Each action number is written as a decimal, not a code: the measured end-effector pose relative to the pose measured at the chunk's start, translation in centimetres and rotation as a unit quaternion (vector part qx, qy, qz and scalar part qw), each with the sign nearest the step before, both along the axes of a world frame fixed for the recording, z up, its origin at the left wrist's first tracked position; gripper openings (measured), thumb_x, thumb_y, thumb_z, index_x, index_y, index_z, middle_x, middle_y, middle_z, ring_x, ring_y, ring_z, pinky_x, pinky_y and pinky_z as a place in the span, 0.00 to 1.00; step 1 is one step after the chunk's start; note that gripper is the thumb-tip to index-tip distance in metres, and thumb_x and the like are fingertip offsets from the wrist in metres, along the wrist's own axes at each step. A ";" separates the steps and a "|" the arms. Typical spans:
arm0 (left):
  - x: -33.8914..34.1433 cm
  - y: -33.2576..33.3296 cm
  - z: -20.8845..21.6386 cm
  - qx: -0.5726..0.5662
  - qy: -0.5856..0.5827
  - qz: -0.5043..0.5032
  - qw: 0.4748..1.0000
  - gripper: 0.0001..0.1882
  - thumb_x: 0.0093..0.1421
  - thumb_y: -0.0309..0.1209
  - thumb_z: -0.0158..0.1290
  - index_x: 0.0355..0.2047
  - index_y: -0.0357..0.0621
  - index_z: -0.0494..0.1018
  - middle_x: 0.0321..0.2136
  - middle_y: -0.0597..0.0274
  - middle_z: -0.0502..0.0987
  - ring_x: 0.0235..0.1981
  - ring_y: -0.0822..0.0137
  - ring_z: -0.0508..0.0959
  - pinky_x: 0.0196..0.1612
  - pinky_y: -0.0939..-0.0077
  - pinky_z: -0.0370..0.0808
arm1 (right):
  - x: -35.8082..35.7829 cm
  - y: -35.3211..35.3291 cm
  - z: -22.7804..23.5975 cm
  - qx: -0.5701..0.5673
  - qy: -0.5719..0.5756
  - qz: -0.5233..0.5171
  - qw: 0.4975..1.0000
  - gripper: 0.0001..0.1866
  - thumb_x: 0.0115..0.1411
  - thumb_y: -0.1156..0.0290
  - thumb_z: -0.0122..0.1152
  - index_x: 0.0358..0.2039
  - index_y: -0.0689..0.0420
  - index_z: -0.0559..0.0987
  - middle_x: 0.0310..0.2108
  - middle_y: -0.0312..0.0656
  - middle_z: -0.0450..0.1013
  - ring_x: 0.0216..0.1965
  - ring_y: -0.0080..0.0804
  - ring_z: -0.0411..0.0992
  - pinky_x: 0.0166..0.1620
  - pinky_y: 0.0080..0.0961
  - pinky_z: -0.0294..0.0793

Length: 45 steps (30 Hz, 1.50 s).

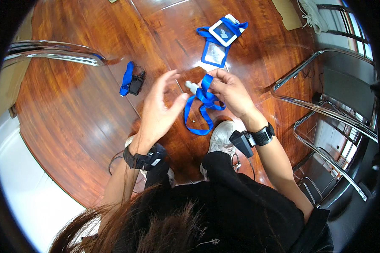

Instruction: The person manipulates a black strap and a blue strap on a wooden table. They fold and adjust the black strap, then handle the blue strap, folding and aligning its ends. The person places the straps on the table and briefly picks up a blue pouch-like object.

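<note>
R hand (230,90) pinches blue lanyard (203,105) mid-air w/ small white clip (191,86) at its top; L hand (160,105) just beside, grip wide, fingers spread, holding nothing. Lanyard part bunched, loop hangs loose, so approx halfway. Flat woven strap. Beyond lanyard on glossy wood floor (71,105): clear blue-edged pouch (218,42); off to its left, black gadget (135,82).

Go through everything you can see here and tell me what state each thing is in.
Blue lanyard: bunched, loop hanging down, pinched by right hand.
Left hand: open, fingers spread, beside the lanyard.
Blue phone pouch: lying flat on the wooden floor.
Small black device with blue strap: lying on the floor, untouched.
</note>
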State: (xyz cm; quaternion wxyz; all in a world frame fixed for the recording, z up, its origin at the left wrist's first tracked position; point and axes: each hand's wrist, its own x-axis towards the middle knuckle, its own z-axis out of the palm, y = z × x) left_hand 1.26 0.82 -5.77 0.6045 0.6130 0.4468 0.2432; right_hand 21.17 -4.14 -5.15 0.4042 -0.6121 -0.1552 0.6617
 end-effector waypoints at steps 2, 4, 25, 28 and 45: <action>0.5 -0.2 0.1 -0.120 -0.094 -0.020 0.988 0.20 0.59 0.27 0.54 0.51 0.38 0.66 0.44 0.57 0.74 0.47 0.65 0.73 0.52 0.71 0.69 | -0.7 0.1 0.9 0.047 0.129 -0.025 0.990 0.08 0.62 0.71 0.54 0.41 0.59 0.71 0.36 0.38 0.75 0.34 0.21 0.74 0.37 0.18 0.74; 0.4 0.0 0.1 -0.243 -0.168 -0.039 0.955 0.18 0.60 0.26 0.53 0.50 0.37 0.67 0.44 0.60 0.74 0.46 0.69 0.73 0.52 0.74 0.70 | -1.3 0.3 1.2 0.040 0.101 -0.019 0.994 0.08 0.63 0.71 0.53 0.42 0.58 0.71 0.35 0.38 0.75 0.34 0.21 0.74 0.37 0.18 0.74; -1.5 2.0 3.2 -0.157 -0.192 0.069 0.966 0.07 0.66 0.26 0.44 0.42 0.37 0.66 0.38 0.51 0.79 0.45 0.67 0.77 0.51 0.74 0.71 | -1.4 0.7 1.8 0.149 -0.241 0.087 0.955 0.09 0.55 0.81 0.49 0.34 0.63 0.78 0.37 0.41 0.77 0.38 0.25 0.74 0.44 0.23 0.72; -0.8 1.1 3.7 -0.129 -0.135 0.036 0.982 0.08 0.65 0.24 0.47 0.43 0.36 0.67 0.36 0.55 0.79 0.41 0.68 0.78 0.46 0.78 0.72 | -2.4 1.4 3.1 0.186 -0.203 0.090 0.957 0.09 0.59 0.72 0.59 0.37 0.62 0.79 0.32 0.39 0.76 0.35 0.22 0.74 0.40 0.21 0.73; -1.0 1.0 5.5 -0.187 -0.096 -0.075 0.975 0.09 0.65 0.29 0.49 0.38 0.35 0.74 0.25 0.68 0.74 0.27 0.79 0.73 0.33 0.84 0.70 | -2.1 2.0 5.2 0.149 0.006 0.074 0.986 0.13 0.61 0.71 0.58 0.45 0.60 0.77 0.33 0.37 0.76 0.33 0.20 0.74 0.38 0.18 0.73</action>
